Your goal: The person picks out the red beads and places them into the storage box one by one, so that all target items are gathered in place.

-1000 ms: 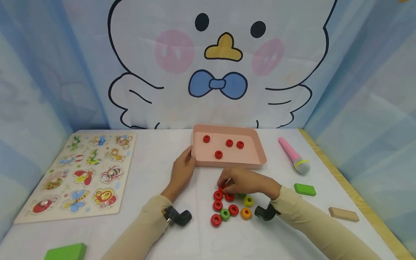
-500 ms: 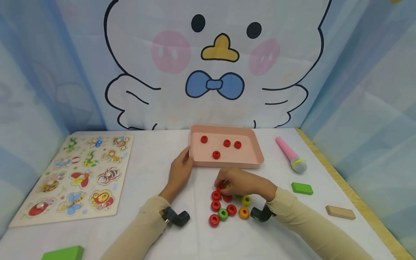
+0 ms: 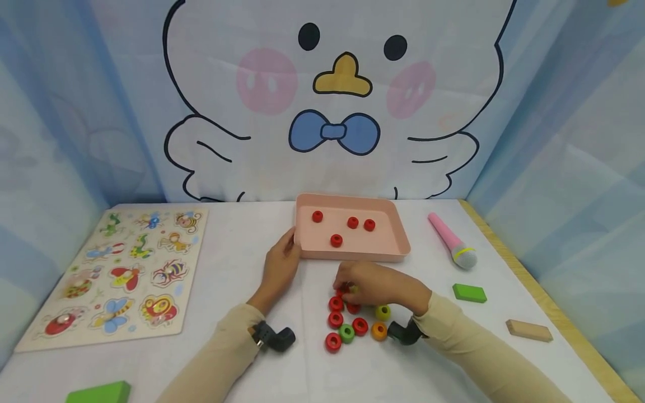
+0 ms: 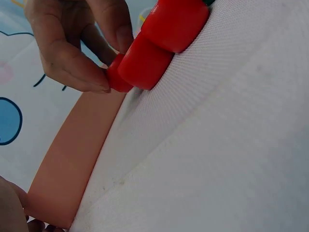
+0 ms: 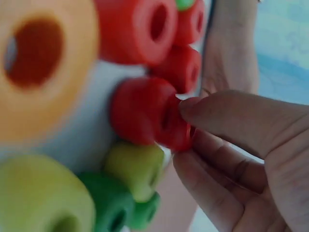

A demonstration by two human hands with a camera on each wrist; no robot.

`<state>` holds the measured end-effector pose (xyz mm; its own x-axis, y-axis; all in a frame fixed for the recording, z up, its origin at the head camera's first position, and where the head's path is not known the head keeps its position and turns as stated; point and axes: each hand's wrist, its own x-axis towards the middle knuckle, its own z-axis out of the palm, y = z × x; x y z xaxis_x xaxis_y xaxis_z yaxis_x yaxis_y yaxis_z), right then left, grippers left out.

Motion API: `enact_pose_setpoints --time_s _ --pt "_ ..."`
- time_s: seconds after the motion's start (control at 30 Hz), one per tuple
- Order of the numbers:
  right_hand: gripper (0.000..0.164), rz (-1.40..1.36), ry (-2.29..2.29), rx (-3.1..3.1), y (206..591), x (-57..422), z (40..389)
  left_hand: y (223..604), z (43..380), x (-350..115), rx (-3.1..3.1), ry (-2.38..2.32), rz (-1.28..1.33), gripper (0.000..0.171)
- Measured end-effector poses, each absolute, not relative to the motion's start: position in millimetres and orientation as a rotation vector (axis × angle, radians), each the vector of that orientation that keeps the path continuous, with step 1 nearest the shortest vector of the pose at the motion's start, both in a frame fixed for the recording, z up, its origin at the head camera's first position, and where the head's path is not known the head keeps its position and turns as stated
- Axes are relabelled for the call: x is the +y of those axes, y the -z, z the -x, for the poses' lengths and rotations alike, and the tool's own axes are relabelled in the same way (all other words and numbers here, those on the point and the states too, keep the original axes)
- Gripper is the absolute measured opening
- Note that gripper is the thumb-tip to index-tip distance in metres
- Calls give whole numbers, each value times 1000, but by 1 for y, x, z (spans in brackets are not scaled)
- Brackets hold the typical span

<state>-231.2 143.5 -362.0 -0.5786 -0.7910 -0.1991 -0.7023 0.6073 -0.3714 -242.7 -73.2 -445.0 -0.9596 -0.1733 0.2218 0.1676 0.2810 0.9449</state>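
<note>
My left hand (image 3: 281, 267) grips the pink tray (image 3: 353, 256) at its near left corner; fingers also show at that corner in the left wrist view. Several red beads, one of them a red bead (image 3: 336, 240), lie inside the tray. In front of it, my right hand (image 3: 378, 284) reaches down into a loose group of round beads with holes. Its thumb and fingers pinch a red bead (image 5: 177, 126), which sits right against another red bead (image 5: 140, 110). Under the palm, a yellow bead (image 5: 136, 169) and green beads are partly hidden in the head view.
Around the right hand lie an orange bead (image 3: 379, 331), a green bead (image 3: 346, 333) and several red ones. A picture puzzle board (image 3: 194, 280) lies left. On the right are a pink toy microphone (image 3: 445, 232), a green block (image 3: 470, 293) and a wooden block (image 3: 529, 330).
The head view has shifted slightly. My left hand stays at the tray, and my right hand stays low among the beads with its fingers at the red bead.
</note>
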Motion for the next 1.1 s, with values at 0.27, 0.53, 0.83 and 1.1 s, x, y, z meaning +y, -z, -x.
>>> enact_pose_setpoints --time_s 0.27,0.53,0.83,1.1 --pt "23 1131 664 2566 343 172 261 447 241 -71 -2276 1752 -8 48" --pt "27 874 650 2773 351 203 302 447 240 -72 -2256 1748 5 47" --pt "27 589 584 2739 379 226 324 450 241 -71 -2275 1758 -9 48" --pt "28 584 553 2738 372 219 323 448 244 -73 -2285 1715 -14 48"
